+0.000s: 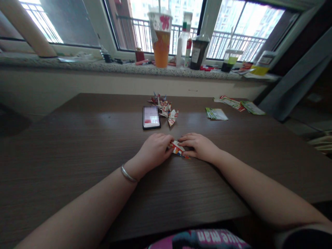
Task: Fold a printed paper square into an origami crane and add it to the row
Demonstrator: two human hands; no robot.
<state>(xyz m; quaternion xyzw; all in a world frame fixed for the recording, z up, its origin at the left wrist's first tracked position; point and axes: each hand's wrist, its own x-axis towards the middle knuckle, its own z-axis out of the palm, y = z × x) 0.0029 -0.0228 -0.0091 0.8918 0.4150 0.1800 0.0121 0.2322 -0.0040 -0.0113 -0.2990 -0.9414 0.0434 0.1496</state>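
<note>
A small piece of folded printed paper (177, 148), white with red, orange and blue, lies on the table between my hands. My left hand (157, 147), with a silver bangle at the wrist, pinches its left end between thumb and fingers. At its right side my right hand (198, 147) has its fingers bent over the paper, thumb close to the lower corner. Beyond them is a cluster of folded paper pieces (166, 108) in red and white, with pointed tips. A phone (151, 117) with a lit, blurred screen lies beside that cluster.
Flat green-and-white paper sheets (216, 113) lie at the back right of the dark table (77, 148), with more printed strips (233, 103) behind. On the windowsill (124, 67) stand a tall orange drink cup (161, 45), a dark cup (199, 52) and bottles.
</note>
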